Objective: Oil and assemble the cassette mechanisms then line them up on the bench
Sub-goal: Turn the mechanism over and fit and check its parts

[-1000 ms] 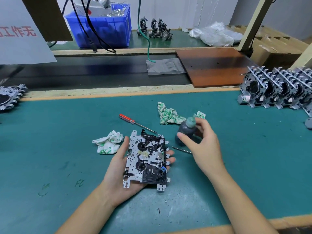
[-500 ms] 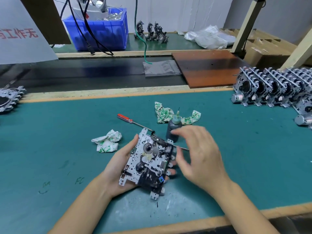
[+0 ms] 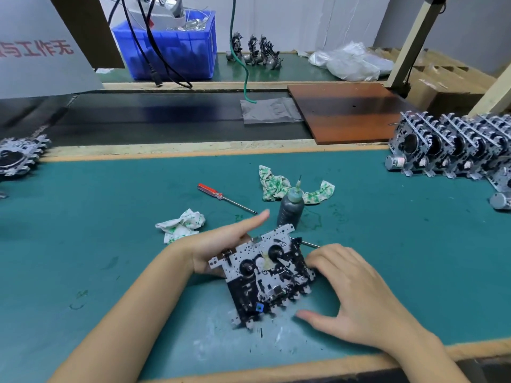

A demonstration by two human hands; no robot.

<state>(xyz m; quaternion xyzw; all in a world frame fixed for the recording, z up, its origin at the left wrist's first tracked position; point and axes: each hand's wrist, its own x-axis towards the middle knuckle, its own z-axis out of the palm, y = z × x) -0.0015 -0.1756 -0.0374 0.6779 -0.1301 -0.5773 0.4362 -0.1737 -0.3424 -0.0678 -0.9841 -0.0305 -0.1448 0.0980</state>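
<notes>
A perforated silver-and-black metal cassette mechanism (image 3: 264, 275) is held tilted just above the teal bench mat (image 3: 110, 244), supported from behind by the left hand (image 3: 221, 244), its thumb straight, the other fingers hidden; whether it grips cannot be told. The mechanism's right edge is pinched by the curled fingers of the right hand (image 3: 359, 297). A dark, needle-tipped plastic oil bottle (image 3: 291, 207) stands upright just behind

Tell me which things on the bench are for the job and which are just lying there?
For the job: cassette mechanism held by left hand and right hand; oil bottle; row of mechanisms.

Lying about: screwdriver; rags; blue crate; brown board.
</notes>
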